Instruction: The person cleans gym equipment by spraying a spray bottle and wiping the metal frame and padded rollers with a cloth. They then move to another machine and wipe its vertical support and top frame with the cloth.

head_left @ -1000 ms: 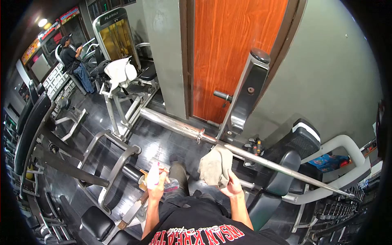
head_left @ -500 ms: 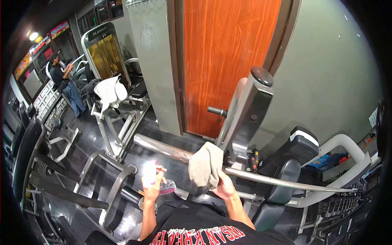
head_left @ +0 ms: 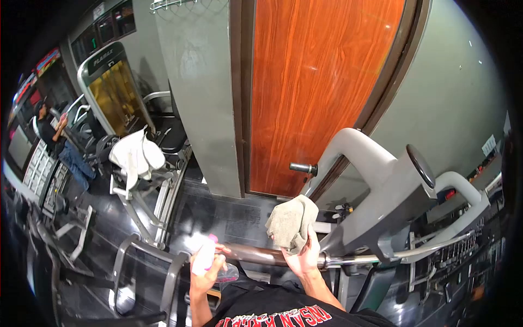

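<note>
My left hand (head_left: 206, 277), at the lower middle of the head view, is wrapped round a spray bottle (head_left: 203, 258). The bottle has a white and pink top, and its clear lower part with some pink in it shows beside my fingers. To the right, my right hand (head_left: 305, 262) grips a bunched beige cloth (head_left: 291, 223), which hides part of the fingers. Both hands are over a horizontal metal bar (head_left: 253, 255) of an exercise machine. Whether the cloth touches the bar cannot be told.
A grey machine arm (head_left: 365, 155) with a black-and-chrome handle (head_left: 303, 168) rises by a wooden door (head_left: 321, 76). Left, a white towel (head_left: 137, 156) drapes over another machine. Farther left a person (head_left: 65, 144) stands among equipment. Dumbbells (head_left: 438, 261) line the right side.
The view has shifted, and the machine's upright now appears farther right and nearer. My right hand has raised and turned the cloth slightly. The bottle stays in my left hand.
</note>
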`<control>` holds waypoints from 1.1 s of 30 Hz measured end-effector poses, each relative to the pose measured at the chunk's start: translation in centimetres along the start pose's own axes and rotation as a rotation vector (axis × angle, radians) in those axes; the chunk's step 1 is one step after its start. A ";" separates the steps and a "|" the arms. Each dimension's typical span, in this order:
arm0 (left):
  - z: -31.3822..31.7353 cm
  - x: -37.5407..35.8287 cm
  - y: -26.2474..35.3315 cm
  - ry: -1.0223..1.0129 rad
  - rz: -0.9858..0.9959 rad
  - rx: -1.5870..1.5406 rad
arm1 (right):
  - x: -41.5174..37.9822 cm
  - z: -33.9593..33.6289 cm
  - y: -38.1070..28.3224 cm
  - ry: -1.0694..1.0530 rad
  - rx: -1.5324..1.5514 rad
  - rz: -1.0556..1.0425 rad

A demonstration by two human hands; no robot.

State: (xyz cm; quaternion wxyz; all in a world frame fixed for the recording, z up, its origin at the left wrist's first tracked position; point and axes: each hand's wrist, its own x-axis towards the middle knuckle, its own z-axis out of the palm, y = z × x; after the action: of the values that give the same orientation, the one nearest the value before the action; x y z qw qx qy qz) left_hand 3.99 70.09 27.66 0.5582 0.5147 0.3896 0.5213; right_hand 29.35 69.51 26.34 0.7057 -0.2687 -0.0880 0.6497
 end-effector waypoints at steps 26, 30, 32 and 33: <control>-7.4 19.0 -0.5 -0.628 -0.017 0.101 | 4.5 3.4 9.8 0.446 0.465 -0.306; -6.1 20.7 -1.4 -0.664 -0.066 0.084 | 4.6 2.5 10.2 0.439 0.483 -0.326; -5.4 21.9 -2.0 -0.799 -0.038 0.021 | 4.3 2.3 10.5 0.442 0.503 -0.315; -5.0 22.3 -2.2 -0.819 -0.040 0.023 | 4.3 2.3 10.6 0.446 0.515 -0.331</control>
State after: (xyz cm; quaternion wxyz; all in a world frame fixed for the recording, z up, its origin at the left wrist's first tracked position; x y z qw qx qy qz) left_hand 2.95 93.02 26.90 0.6711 0.6783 0.1510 0.2582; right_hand 19.66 74.39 22.09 0.8473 -0.1997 0.1918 0.4533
